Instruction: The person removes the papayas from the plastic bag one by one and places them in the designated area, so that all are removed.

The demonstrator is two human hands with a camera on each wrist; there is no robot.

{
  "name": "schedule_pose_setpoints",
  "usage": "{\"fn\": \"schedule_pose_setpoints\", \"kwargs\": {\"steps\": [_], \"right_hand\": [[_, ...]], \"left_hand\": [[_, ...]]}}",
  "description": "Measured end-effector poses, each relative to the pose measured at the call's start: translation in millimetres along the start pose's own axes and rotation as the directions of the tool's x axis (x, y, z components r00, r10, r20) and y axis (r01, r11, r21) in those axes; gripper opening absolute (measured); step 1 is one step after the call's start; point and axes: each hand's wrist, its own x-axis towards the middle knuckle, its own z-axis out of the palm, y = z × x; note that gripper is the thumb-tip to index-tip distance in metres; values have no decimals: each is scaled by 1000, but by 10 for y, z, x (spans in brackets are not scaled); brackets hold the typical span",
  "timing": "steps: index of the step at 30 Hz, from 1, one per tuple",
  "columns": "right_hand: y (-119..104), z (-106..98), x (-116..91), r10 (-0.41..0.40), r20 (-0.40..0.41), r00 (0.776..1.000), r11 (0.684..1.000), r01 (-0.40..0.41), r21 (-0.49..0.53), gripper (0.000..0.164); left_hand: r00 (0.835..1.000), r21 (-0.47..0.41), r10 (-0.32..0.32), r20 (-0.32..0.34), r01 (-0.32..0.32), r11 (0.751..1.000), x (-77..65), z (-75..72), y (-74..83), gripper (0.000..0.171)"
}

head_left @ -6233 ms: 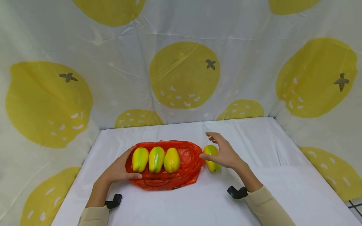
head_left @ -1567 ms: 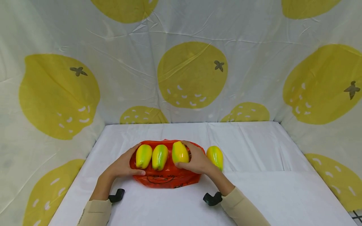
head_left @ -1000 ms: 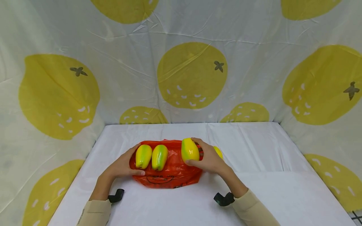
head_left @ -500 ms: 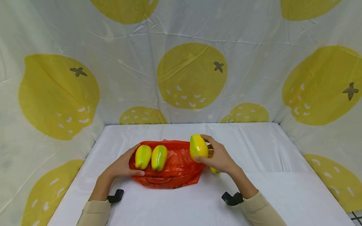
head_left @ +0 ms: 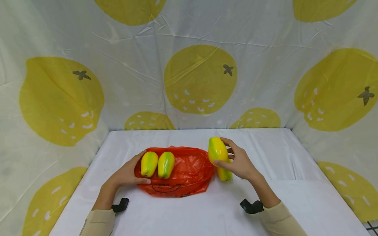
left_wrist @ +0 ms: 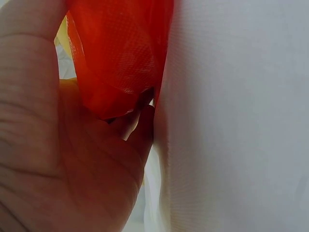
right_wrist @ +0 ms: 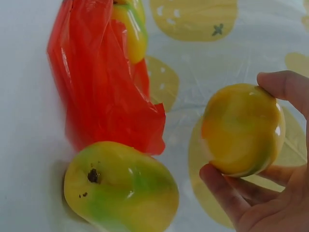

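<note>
A red plastic bag (head_left: 192,170) with black print lies spread open on the white table. Two yellow-green papayas (head_left: 149,164) rest side by side in its left half. My left hand (head_left: 127,172) holds the bag's left end, thumb at the front edge; in the left wrist view the fingers reach behind the red plastic (left_wrist: 118,53). My right hand (head_left: 239,162) grips another papaya (head_left: 218,150), raised past the bag's right end. In the right wrist view, thumb and fingers lie around this papaya (right_wrist: 241,129), apart from the papaya (right_wrist: 123,188) on the table.
The table papaya (head_left: 224,174) lies just right of the bag, partly hidden behind the raised one and my right hand. White cloth covers the table (head_left: 177,216). A lemon-print curtain (head_left: 189,29) stands along the back and both sides.
My right hand has lifted a papaya out of the bag and carried it rightward, over the table papaya. Three papayas lay in the bag earlier; two lie there now. My left hand stays at the bag.
</note>
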Motion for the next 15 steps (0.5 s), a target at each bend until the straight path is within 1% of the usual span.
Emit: {"fn": "schedule_pose_setpoints", "kwargs": {"steps": [5, 15], "right_hand": [[50, -89, -29, -6, -19, 1000, 1000, 6, -10, 87], [139, -253, -87, -10, -47, 999, 999, 8, -33, 87]], "left_hand": [[1000, -4, 11, -3, -11, 1000, 0, -1, -10, 127], [1000, 1, 7, -6, -7, 1000, 0, 1, -12, 126]]}}
